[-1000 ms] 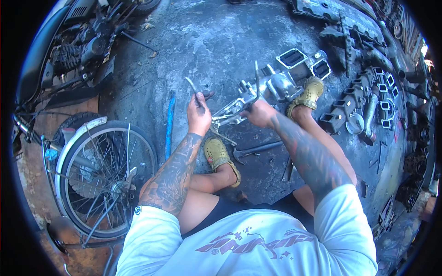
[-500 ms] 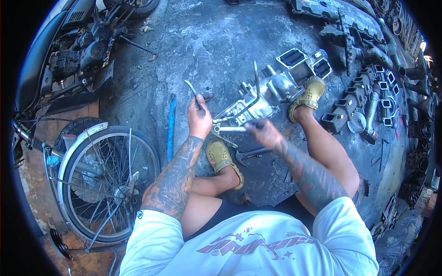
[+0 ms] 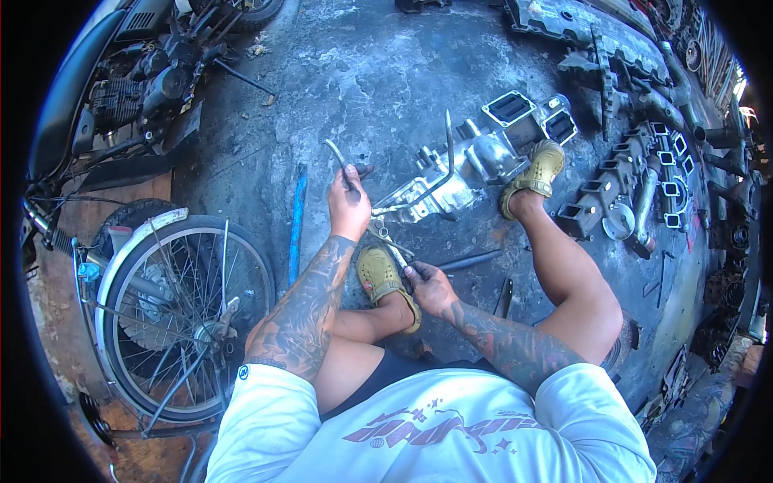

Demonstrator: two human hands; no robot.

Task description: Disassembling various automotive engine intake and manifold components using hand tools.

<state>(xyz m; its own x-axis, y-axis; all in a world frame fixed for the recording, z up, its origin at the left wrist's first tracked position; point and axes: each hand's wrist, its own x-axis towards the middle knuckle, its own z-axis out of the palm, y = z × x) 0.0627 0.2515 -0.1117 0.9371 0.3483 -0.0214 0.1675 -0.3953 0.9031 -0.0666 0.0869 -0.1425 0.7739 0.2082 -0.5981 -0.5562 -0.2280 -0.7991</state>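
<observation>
My left hand (image 3: 349,208) is closed around a bent metal pipe (image 3: 335,150) at the near left end of a silver cast-metal engine part (image 3: 459,179), which lies on the floor between my feet. Another curved pipe (image 3: 448,145) rises from that part. Closer to me, my right hand (image 3: 432,288) grips a combination wrench (image 3: 396,253) by its lower end. The ring end points up toward the pipe, just below my left hand; I cannot tell whether it touches a bolt. Behind my right hand lies a dark-handled hammer (image 3: 471,260), its head hidden.
A blue bar (image 3: 297,225) lies left of my left arm, beside a bicycle wheel (image 3: 189,322). A motorcycle (image 3: 129,101) stands at upper left. To the right are several metal manifolds (image 3: 604,197) and a large cover (image 3: 592,28). My sandals (image 3: 378,274) flank the part.
My right hand has moved down and to the left, swinging the wrench from nearly level to steeply tilted. My left hand stays on the pipe.
</observation>
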